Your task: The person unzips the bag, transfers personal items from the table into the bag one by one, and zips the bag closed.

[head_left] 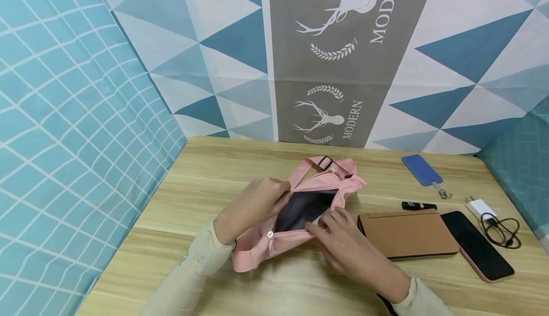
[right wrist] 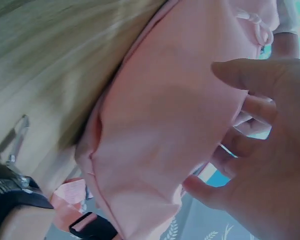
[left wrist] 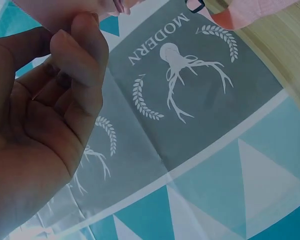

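A pink waist bag [head_left: 286, 245] lies on the table with its zip mouth spread wide, showing a dark lining [head_left: 302, 209]. My left hand [head_left: 260, 205] pinches the far rim of the mouth; the left wrist view shows the fingers and thumb of that hand [left wrist: 60, 110] meeting on pink fabric. At the near rim, my right hand [head_left: 345, 239] grips the edge. In the right wrist view, the thumb of the right hand [right wrist: 270, 145] is on the outer side of the bag [right wrist: 160, 110], and the fingers reach over the rim. A white zip pull hangs at the left end.
Right of the bag lie a brown notebook [head_left: 407, 234], a black phone [head_left: 478, 247], a black tube [head_left: 418, 206], a white charger [head_left: 480, 208] with a black cable [head_left: 502, 232], and a blue card holder [head_left: 422, 169] with a clip. Patterned cloth walls [head_left: 231, 58] stand behind and beside the table.
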`<state>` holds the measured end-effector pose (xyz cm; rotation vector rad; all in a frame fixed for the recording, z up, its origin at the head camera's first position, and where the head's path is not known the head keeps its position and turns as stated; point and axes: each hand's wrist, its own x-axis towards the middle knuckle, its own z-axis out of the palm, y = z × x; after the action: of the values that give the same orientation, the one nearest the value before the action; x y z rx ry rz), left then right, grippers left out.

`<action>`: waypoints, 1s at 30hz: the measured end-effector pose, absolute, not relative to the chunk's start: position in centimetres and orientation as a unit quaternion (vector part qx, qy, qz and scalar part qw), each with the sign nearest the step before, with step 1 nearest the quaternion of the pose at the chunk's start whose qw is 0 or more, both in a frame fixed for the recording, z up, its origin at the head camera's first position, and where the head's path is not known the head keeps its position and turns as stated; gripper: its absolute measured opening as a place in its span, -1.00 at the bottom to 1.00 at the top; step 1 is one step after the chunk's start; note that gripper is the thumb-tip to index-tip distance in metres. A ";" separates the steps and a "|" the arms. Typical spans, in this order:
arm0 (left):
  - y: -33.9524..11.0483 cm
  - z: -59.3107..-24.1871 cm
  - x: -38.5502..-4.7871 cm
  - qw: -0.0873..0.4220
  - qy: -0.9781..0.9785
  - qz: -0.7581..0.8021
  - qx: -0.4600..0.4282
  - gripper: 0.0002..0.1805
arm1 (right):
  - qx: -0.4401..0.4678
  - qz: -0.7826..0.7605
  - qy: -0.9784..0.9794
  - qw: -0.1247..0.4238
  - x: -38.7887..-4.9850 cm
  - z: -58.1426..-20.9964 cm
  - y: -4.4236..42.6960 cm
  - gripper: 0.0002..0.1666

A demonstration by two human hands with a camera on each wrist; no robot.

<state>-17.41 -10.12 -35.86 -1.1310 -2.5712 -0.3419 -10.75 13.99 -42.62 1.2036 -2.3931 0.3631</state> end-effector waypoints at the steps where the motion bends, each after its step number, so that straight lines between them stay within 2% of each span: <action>1: -10.1 -35.9 -17.4 0.154 -0.899 -0.117 -0.394 -0.76 | 0.437 0.135 -0.861 0.223 -10.7 -42.5 14.0 -0.73; 2: -10.1 -35.9 -17.3 0.155 -0.900 -0.113 -0.392 -0.75 | 0.439 0.141 -0.857 0.230 -10.6 -42.4 14.0 -0.79; 6: -10.0 -36.0 -17.4 0.163 -0.906 -0.084 -0.381 -0.75 | 0.450 0.155 -0.844 0.248 -10.4 -41.9 14.0 -0.82; 9: -10.2 -35.9 -17.6 0.165 -0.910 -0.071 -0.373 -0.75 | 0.459 0.158 -0.842 0.236 -10.3 -41.7 14.1 -0.93; 14: -11.0 -35.6 -17.9 0.181 -0.911 -0.070 -0.363 -0.74 | 0.463 0.156 -0.844 0.222 -10.3 -41.7 14.1 -0.74; 18: -11.7 -35.1 -18.1 0.198 -0.915 -0.074 -0.343 -0.71 | 0.459 0.146 -0.847 0.223 -10.2 -41.9 14.0 -0.71; 21: -11.8 -34.8 -18.0 0.199 -0.911 -0.074 -0.354 -0.73 | 0.466 0.142 -0.844 0.226 -10.2 -42.0 13.8 -0.97; 25: -11.5 -34.8 -17.7 0.187 -0.902 -0.073 -0.383 -0.77 | 0.471 0.141 -0.841 0.227 -10.0 -42.1 13.5 -0.49; 30: -11.3 -35.0 -17.3 0.181 -0.900 -0.079 -0.389 -0.76 | 0.469 0.137 -0.843 0.226 -9.6 -41.7 13.6 -0.44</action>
<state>-17.32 -11.30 -35.01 -1.0990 -2.5401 -0.2234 -9.61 13.58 -41.65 1.2930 -2.3243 0.3767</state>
